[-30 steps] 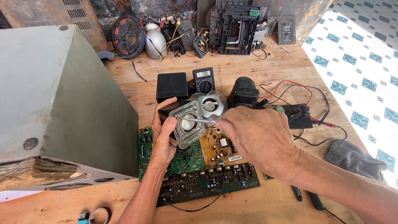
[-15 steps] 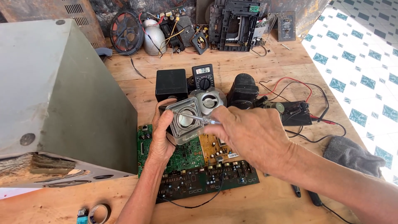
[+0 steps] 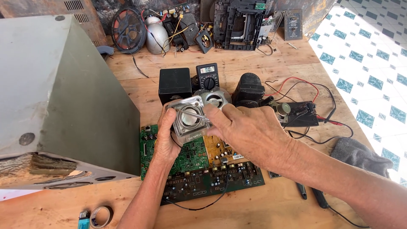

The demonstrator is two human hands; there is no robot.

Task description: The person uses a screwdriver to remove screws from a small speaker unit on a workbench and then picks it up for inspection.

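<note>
**Above the circuit boards: small speaker held in both hands**

Over the green circuit board (image 3: pixel 186 157) on the wooden workbench (image 3: pixel 263 59), left hand (image 3: pixel 166 138) grips a small square silver speaker (image 3: pixel 188 118) from its left edge and underside, fingers closed around the frame. Speaker is tilted, cone facing up toward the camera. Right hand (image 3: pixel 250 131) comes in from the right; thumb and forefinger are pinched together on a thin metal tool or lead (image 3: pixel 194 113) whose tip lies across the cone. Exactly what that thin piece is cannot be told.

A second, round silver speaker (image 3: pixel 215 100) sits just behind the held one, partly hidden. Behind that: a digital multimeter (image 3: pixel 208 76), a black box (image 3: pixel 175 85) to its left, a dark cylindrical part (image 3: pixel 248 90) to its right. Red and black leads (image 3: pixel 296 87) trail off right. A darker circuit board (image 3: pixel 212 182) lies nearer the camera, touching the green one. Large grey casing (image 3: pixel 55 93) stands at left. Tape roll (image 3: pixel 101 216) and blue lighter (image 3: pixel 83 219) near the front edge; grey cloth (image 3: pixel 360 154) at right.
</note>
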